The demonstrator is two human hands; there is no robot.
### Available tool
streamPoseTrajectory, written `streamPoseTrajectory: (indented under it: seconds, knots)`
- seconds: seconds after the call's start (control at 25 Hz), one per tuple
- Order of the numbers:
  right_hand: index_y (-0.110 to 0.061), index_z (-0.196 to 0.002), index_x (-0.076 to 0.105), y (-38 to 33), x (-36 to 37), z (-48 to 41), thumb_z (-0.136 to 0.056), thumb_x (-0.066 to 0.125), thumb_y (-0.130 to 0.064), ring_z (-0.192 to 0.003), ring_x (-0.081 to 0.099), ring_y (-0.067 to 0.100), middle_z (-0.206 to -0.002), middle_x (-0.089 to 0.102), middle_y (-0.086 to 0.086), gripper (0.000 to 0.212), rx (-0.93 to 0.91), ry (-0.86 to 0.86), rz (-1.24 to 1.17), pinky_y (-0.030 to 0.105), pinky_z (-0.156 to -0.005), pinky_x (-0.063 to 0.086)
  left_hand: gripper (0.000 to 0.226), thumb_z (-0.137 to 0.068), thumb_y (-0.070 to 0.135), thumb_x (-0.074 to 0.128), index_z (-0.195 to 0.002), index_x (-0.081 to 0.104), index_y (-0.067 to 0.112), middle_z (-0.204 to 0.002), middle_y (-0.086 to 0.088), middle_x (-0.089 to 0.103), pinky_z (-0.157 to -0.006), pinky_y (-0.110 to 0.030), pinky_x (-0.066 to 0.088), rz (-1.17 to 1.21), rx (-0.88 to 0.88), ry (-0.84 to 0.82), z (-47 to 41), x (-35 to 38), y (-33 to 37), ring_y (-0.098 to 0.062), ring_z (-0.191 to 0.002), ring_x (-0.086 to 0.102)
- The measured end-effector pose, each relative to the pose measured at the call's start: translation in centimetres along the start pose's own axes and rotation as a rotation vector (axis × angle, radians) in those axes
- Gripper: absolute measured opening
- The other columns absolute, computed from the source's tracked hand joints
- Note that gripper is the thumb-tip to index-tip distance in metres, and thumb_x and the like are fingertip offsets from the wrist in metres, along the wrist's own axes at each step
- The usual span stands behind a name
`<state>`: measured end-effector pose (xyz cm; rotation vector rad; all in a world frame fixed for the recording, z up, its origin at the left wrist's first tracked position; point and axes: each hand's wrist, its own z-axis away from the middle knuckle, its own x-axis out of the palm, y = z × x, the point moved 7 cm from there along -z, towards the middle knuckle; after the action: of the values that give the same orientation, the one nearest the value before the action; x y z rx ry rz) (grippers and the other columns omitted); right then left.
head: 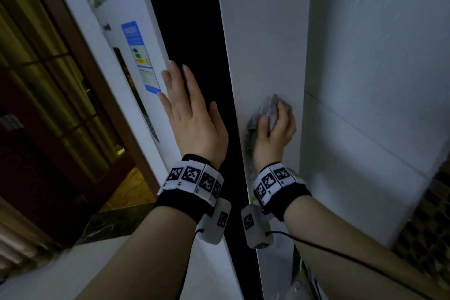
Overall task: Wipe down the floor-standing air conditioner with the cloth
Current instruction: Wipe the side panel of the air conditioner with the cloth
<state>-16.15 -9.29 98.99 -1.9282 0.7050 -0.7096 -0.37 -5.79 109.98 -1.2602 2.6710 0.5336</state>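
Observation:
The tall white floor-standing air conditioner fills the middle of the head view, with a black vertical panel down its front. My right hand grips a bunched grey cloth and presses it against the white side panel to the right of the black strip. My left hand lies flat with straight fingers on the left edge of the unit, across the black strip and white front. A blue energy label is stuck on the white front just left of that hand.
A white wall runs close along the right of the unit. On the left stands a brown wooden door with glass panes. Wood-pattern floor and dark stone threshold show below left; dark patterned tiles at lower right.

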Motion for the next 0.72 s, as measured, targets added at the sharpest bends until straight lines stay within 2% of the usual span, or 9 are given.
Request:
streamPoseTrajectory:
  seconds: [0.12, 0.2, 0.28, 0.36, 0.44, 0.52, 0.64, 0.72]
  knots:
    - [-0.02, -0.139, 0.038, 0.3, -0.6, -1.3, -0.096, 0.048, -0.016, -0.135, 0.023, 0.022, -0.15, 0.019, 0.011, 0.045, 0.031, 0.018, 0.002, 0.017, -0.101, 0.017, 0.063, -0.088, -0.004, 0.049, -0.142, 0.02, -0.012, -0.15, -0.034, 0.012, -0.117, -0.056, 0.01, 0.089, -0.003, -0.013, -0.1, -0.2, -0.3, -0.042, -0.142, 0.008]
    - [-0.021, -0.14, 0.036, 0.5, -0.5, -0.6, -0.096, 0.047, -0.017, -0.135, 0.022, 0.021, -0.15, 0.018, 0.01, 0.045, 0.061, 0.022, -0.001, 0.02, -0.102, 0.018, 0.062, -0.088, -0.006, 0.047, -0.142, 0.018, -0.014, -0.15, -0.035, 0.009, -0.117, -0.055, 0.011, 0.14, 0.0, -0.02, 0.0, -0.4, -0.6, -0.042, -0.142, 0.007]
    - [-0.022, -0.14, 0.036, 0.6, 0.2, 1.7, -0.096, 0.047, -0.016, -0.135, 0.019, 0.015, -0.151, 0.015, 0.01, 0.045, 0.025, -0.023, 0.001, 0.022, -0.104, 0.018, 0.061, -0.09, -0.006, 0.047, -0.142, 0.016, -0.014, -0.15, -0.034, 0.007, -0.12, -0.044, 0.008, 0.162, -0.005, -0.031, 0.4, -0.5, -1.1, -0.034, -0.143, 0.005]
    - [-0.027, -0.137, 0.036, 0.5, 0.3, 2.7, -0.096, 0.047, -0.015, -0.133, 0.017, 0.01, -0.152, 0.013, 0.009, 0.044, -0.017, -0.056, -0.018, 0.023, -0.106, 0.019, 0.061, -0.091, -0.005, 0.046, -0.143, 0.014, -0.013, -0.152, -0.032, 0.006, -0.12, -0.03, 0.002, 0.179, -0.02, -0.047, 0.8, -0.6, -1.7, -0.019, -0.142, 0.001]
    - [-0.029, -0.136, 0.036, 0.7, 0.0, 1.5, -0.097, 0.046, -0.016, -0.135, 0.019, 0.014, -0.152, 0.014, 0.008, 0.043, 0.029, -0.045, -0.019, 0.022, -0.105, 0.02, 0.062, -0.092, -0.005, 0.044, -0.144, 0.012, -0.012, -0.153, -0.03, 0.004, -0.117, -0.019, -0.002, 0.2, -0.03, -0.061, 0.9, -0.7, -2.2, -0.01, -0.14, -0.003]
    - [-0.026, -0.138, 0.036, 0.6, 0.0, 1.2, -0.097, 0.045, -0.018, -0.137, 0.019, 0.017, -0.153, 0.014, 0.007, 0.043, 0.05, -0.037, -0.013, 0.021, -0.104, 0.02, 0.062, -0.091, -0.006, 0.043, -0.145, 0.012, -0.011, -0.153, -0.029, 0.005, -0.115, -0.015, -0.003, 0.215, -0.03, -0.066, 1.0, -0.8, -2.5, -0.007, -0.14, -0.002]
    - [-0.037, -0.13, 0.037, -0.2, 0.8, 4.0, -0.096, 0.046, -0.015, -0.135, 0.015, 0.009, -0.154, 0.012, 0.006, 0.041, -0.075, -0.098, -0.004, 0.013, -0.103, 0.018, 0.063, -0.091, -0.006, 0.042, -0.146, 0.011, -0.009, -0.154, -0.026, 0.006, -0.116, -0.016, -0.001, 0.237, -0.024, -0.082, 1.2, -0.7, -2.9, -0.008, -0.141, -0.001]
    - [-0.037, -0.129, 0.038, -0.3, 0.8, 4.1, -0.096, 0.046, -0.013, -0.135, 0.015, 0.008, -0.154, 0.012, 0.006, 0.041, -0.105, -0.11, -0.011, 0.017, -0.106, 0.019, 0.063, -0.092, -0.005, 0.041, -0.147, 0.009, -0.006, -0.155, -0.023, 0.005, -0.117, -0.017, 0.0, 0.248, -0.036, -0.107, 1.5, -0.6, -3.3, -0.007, -0.141, -0.002]
